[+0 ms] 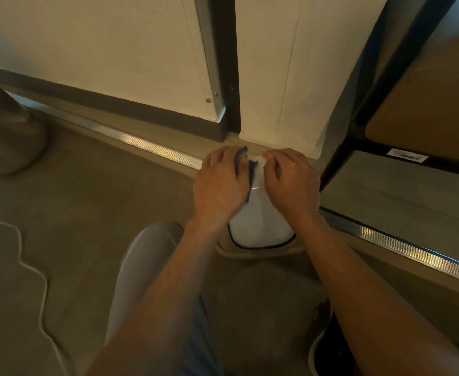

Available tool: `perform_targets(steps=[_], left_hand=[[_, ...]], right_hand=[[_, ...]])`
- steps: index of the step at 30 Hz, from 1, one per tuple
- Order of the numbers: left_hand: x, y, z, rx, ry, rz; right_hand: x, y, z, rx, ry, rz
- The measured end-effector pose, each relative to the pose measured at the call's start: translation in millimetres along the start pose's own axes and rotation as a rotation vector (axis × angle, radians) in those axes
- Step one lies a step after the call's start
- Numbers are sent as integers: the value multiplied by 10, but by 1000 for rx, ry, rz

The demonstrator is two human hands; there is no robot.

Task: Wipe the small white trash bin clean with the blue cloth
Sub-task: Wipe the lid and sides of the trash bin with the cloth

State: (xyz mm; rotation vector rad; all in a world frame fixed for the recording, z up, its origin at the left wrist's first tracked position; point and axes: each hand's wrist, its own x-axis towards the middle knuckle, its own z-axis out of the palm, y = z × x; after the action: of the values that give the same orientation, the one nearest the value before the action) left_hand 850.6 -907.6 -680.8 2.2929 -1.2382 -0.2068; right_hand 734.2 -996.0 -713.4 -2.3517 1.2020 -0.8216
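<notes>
The small white trash bin [258, 226] lies tilted on the floor with its rim and dark liner edge toward me and its base toward the wall. My left hand [220, 185] lies over the bin's left side and presses the blue cloth [243, 161] against it; only folds of the cloth show between my fingers. My right hand [290, 180] grips the bin's right side near its far end, fingers curled over it. Both hands hide most of the bin's upper surface.
A white wall panel [277, 77] and a dark door frame [229, 63] stand just beyond the bin. A metal threshold strip [147, 147] runs along the floor. A black-framed shelf [412, 118] is at right, a white cable [33, 267] at left, my knee [147, 256] below.
</notes>
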Motion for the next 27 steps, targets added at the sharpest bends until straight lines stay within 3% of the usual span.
perform_targets(steps=[3,6,10,12,13,16,20,23,27], left_hand=[[-541,-110,121,43,86,193],[-878,-373,197,-151,62,182],[-463,-513,126,-570,57,-140],[-33,-456,36,-588,15,-345],[151,-387,-16,-516,-24,-367],[333,-116,-55,-159,-65,-230],[-180,7,30,2,122,130],[-637,-259,153,-43,167,274],[-655,-485,148,-385,99,125]], right_hand=[[5,-1,-1,2,3,8],[0,-10,-17,25,0,23],[8,7,-26,65,-19,15],[0,-2,-29,70,-16,21],[1,-10,-33,69,-14,24],[15,-23,-26,46,-9,28],[20,-8,-1,40,0,28],[16,-18,-15,66,0,37],[12,-11,-19,83,-12,34]])
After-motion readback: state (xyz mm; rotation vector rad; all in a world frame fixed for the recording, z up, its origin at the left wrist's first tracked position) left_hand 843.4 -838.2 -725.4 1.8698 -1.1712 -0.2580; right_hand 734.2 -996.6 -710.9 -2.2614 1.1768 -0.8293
